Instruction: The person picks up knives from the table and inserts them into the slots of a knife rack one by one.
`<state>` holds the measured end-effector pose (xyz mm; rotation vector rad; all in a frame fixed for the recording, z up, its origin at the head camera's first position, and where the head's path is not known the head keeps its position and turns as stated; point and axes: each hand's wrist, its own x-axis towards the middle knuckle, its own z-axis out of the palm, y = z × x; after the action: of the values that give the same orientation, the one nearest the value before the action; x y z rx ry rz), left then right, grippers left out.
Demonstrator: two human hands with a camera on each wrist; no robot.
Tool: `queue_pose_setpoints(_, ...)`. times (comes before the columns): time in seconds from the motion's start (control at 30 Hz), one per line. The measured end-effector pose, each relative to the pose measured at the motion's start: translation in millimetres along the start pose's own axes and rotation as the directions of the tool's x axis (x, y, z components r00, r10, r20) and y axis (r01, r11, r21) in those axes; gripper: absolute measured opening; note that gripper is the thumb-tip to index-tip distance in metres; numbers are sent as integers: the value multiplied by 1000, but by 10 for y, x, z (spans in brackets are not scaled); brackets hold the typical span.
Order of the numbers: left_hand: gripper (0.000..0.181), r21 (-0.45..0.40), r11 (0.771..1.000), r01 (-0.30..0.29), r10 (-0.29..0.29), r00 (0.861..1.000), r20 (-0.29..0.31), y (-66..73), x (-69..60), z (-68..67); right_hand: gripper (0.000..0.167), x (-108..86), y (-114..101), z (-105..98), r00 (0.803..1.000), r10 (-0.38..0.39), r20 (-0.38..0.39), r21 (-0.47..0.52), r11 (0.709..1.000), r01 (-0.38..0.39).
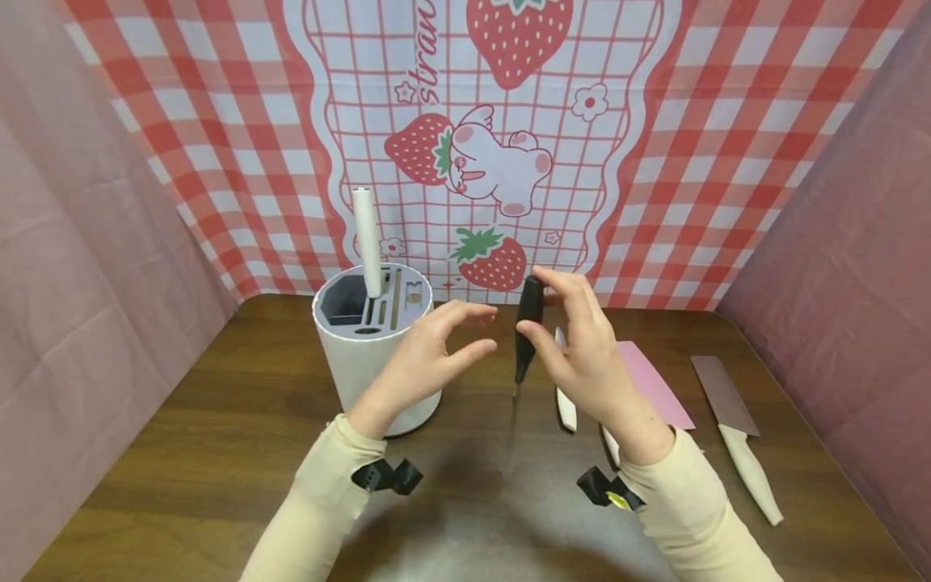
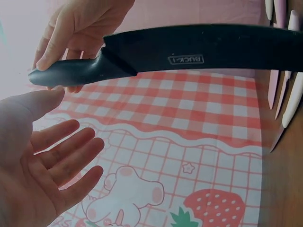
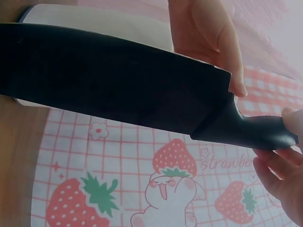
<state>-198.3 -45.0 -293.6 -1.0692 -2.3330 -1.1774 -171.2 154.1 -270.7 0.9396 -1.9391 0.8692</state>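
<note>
Head view is showing the black knife (image 1: 529, 315) hanging between the two hands, its handle uppermost and its blade pointing down toward the table (image 1: 218, 453), almost edge-on to the camera. The right hand (image 1: 578, 331) is gripping that handle between thumb and fingers; the left hand (image 1: 436, 347) is holding nothing, its fingers bending loosely, its thumb standing apart, its tips facing the handle across a gap. In the left wrist view the broad dark blade is running past the frame edge, so its tip is not showing there. Just left of the left hand, partly behind its wrist, the pale holder (image 1: 342, 347) is standing upright, with one white-handled piece (image 1: 367, 242) already sitting in it and several slots showing bare. To the right of the right hand, the slim white-handled knife (image 1: 567, 414) is lying nearest, the flat pink piece (image 1: 655, 384) is lying partly behind the wrist, and the cleaver (image 1: 726, 396) is lying farthest out; other pieces may be hiding under the wrist. Judging from this layout, the work is looking only partly along: one piece is standing in the holder, the black knife is hanging outside it, and at least three more are lying out.
</note>
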Motion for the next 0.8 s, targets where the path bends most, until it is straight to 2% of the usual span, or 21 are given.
queue_pose_setpoints(0.23, 36, -28, 999, -25, 25, 999, 27, 26, 27, 45, 52, 11, -14, 12, 1000, -18, -24, 11, 1000, 18)
queue_pose_setpoints(0.5, 34, -87, 996, 8, -2, 998, 70, 64, 55, 107, 50, 24, -35, 51, 999, -19, -31, 47, 999, 20)
queue_pose_setpoints(0.8, 28, -110, 994, -6, 12, 998, 60, 60, 47, 171, 50, 9, -46, 88, 998, -11, -60, 69, 997, 15)
